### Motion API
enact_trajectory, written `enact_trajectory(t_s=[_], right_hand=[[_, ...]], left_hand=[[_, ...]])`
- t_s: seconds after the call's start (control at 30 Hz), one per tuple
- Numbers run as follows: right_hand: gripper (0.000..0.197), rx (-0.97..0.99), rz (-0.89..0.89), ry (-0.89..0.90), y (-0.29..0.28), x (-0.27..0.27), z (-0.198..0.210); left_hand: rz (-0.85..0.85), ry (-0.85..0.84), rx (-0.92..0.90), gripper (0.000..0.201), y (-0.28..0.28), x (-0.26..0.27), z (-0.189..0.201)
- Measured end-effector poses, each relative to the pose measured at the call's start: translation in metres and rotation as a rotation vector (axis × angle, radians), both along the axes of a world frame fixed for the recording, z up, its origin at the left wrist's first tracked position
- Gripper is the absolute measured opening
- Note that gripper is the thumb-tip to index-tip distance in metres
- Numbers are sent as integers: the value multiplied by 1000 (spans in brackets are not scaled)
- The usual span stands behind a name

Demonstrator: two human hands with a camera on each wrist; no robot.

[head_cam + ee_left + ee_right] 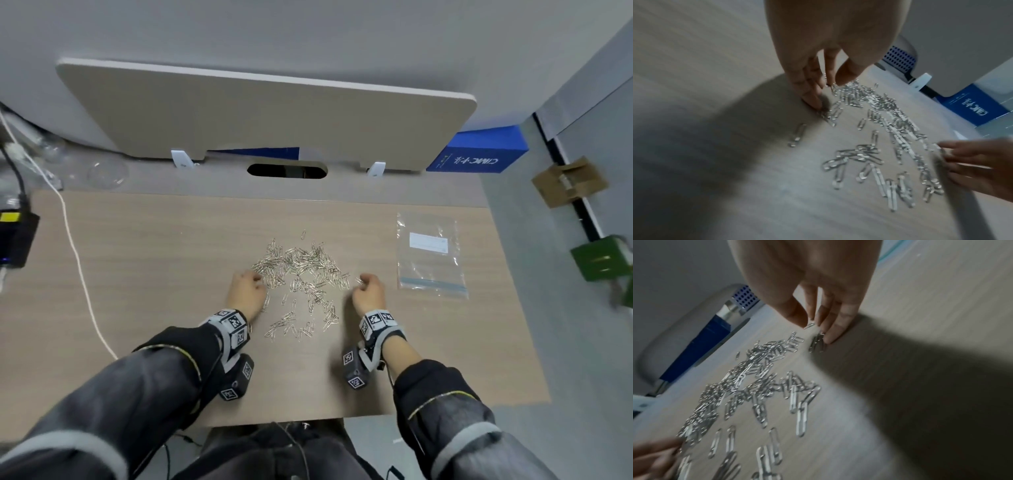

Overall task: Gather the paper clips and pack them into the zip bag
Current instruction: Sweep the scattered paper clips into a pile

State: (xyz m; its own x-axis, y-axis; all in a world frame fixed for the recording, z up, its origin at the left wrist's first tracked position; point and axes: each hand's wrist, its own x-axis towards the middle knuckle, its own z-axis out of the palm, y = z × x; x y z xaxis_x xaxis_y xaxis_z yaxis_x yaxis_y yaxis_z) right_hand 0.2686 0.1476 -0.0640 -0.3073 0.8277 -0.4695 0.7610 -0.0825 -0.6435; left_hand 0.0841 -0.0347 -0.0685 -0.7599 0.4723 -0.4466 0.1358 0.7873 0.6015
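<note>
Several silver paper clips [301,281] lie scattered in a loose pile at the middle of the wooden table [154,260]. My left hand [246,291] stands at the pile's left edge, its fingertips [813,102] down on the table and touching clips [879,129]. At the right edge of the pile is my right hand [368,291], fingertips [830,337] down beside a few clips [756,378]. Both hands are cupped toward the pile and neither grips anything firmly. The clear zip bag [430,255] with a white label lies flat to the right of my right hand.
A beige partition panel [267,116] stands along the table's back, a blue box [479,150] at its right end. A white cable [78,260] crosses the table's left side near a black device [15,236]. Off the right edge lie a cardboard box [568,185] and a green object [603,260].
</note>
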Motion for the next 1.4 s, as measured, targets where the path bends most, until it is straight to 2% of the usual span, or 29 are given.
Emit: enact_trajectory(t_s=[0.1, 0.23, 0.33, 0.43, 0.53, 0.6, 0.73, 0.8, 0.87, 0.9, 0.97, 1.03, 1.13, 1.2, 1.27, 1.4], right_hand=[[36, -66, 78, 95, -6, -15, -9], [26, -187, -140, 198, 6, 1, -14], [26, -87, -289, 63, 19, 27, -21], [17, -107, -273, -49, 11, 31, -19], [17, -195, -214, 8, -13, 12, -17], [25, -275, -162, 89, -31, -4, -18], [29, -504, -158, 246, -41, -18, -10], [27, -535, -185, 260, -36, -8, -1], [28, -448, -157, 181, -33, 7, 6], [29, -414, -113, 128, -36, 15, 10], [29, -413, 38, 30, -47, 26, 10], [30, -432, 206, -48, -59, 29, 5], [32, -398, 292, -28, -70, 16, -6], [34, -386, 268, 31, -72, 1, -10], [37, -395, 243, 91, -71, -12, -11], [39, -401, 159, 185, -70, -17, 1]], left_hand=[[-18, -96, 45, 31, 14, 6, 8], [51, -94, 10, 26, -5, -6, 19], [111, -62, -131, 25, -29, -14, 22], [118, -92, -193, 28, -33, -5, 22], [102, -150, -120, 22, -22, 18, 21], [102, -202, -32, 11, -11, 32, 20], [201, -479, 171, 20, -3, 35, 20], [208, -525, 173, 23, -11, 27, 19], [133, -533, 50, 29, -21, 21, 21], [40, -554, -63, 31, -26, 21, 23], [-189, -651, -272, 29, -32, 28, 29], [-342, -702, -343, 20, -28, 39, 31], [-363, -536, -223, 25, -14, 50, 26], [-378, -412, -152, 22, -4, 52, 24], [-376, -293, -121, 27, 3, 51, 22], [-374, -204, -93, 28, -2, 41, 23]])
